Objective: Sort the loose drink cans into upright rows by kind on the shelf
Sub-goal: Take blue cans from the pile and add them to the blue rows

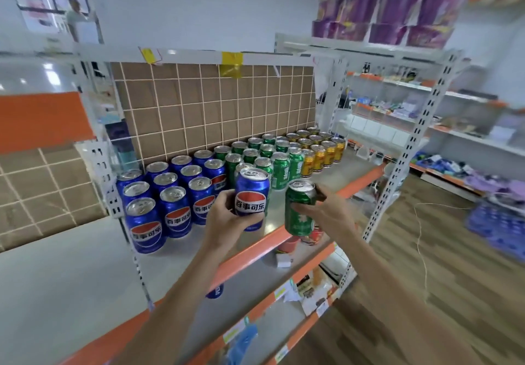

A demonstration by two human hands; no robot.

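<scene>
The left hand point(227, 217) grips a blue can point(251, 195) and the right hand point(326, 211) a green can point(301, 208), fingers curled round each, both held upright above the near edge of the shelf point(284, 235). Standing rows of blue cans point(170, 194), green cans point(264, 154) and yellow cans point(321, 151) are tightly packed. A careless placement could likely topple neighbours or roll a can off the front lip.

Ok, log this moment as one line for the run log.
left hand: holds blue Pepsi can upright | right hand: holds green can upright | shelf: blue, green, gold rows standing | both cans unplaced
</scene>
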